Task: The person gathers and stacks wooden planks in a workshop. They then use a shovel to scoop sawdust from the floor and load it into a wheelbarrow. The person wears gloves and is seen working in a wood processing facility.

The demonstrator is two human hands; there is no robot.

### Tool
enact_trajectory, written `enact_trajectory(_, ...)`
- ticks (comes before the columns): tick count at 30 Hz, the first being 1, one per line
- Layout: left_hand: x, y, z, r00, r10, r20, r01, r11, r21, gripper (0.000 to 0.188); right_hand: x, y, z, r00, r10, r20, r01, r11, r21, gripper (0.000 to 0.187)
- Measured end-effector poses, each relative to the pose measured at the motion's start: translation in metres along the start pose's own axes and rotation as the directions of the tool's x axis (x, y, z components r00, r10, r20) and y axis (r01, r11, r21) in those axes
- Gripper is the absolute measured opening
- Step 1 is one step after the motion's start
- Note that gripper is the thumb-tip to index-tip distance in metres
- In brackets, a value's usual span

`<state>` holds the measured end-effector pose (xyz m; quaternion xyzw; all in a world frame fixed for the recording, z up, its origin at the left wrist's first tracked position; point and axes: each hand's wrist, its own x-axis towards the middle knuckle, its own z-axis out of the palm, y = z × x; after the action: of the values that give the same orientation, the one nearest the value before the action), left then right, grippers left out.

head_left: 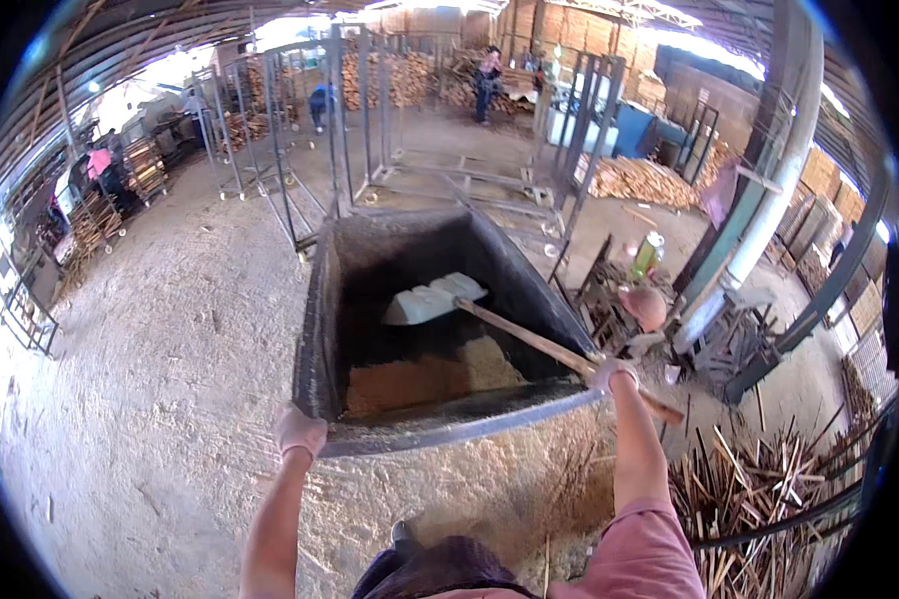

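Note:
My right hand, in a pale glove, is closed around the wooden handle of a shovel. The handle slants down to the left, and its butt end sticks out past my hand over the bin's right corner. The shovel's broad whitish blade is inside a deep dark bin, above a layer of tan, grainy material at the bottom. At the near left corner of the bin, my gloved left hand is closed on the rim; its fingertips are partly hidden.
Metal rack frames stand behind the bin. To the right are a post, a stand holding a green bottle and a pile of thin sticks. Stacked wood and several people, one in dark clothes, are farther back.

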<state>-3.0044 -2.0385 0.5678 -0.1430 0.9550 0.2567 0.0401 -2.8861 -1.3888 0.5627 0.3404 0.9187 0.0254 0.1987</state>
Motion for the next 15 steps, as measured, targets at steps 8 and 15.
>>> enact_trajectory(8,0.021,-0.032,-0.01,0.996,0.081,0.031,-0.08,0.996,-0.049,0.06,-0.079,-0.038,0.007,0.999,-0.02,0.042,0.018,0.999,0.034,0.05)
enact_trajectory(15,0.045,-0.099,0.03,0.984,0.161,0.074,-0.156,0.985,-0.069,0.073,-0.14,-0.068,0.088,0.965,0.262,-0.029,-0.234,0.901,0.365,0.047)
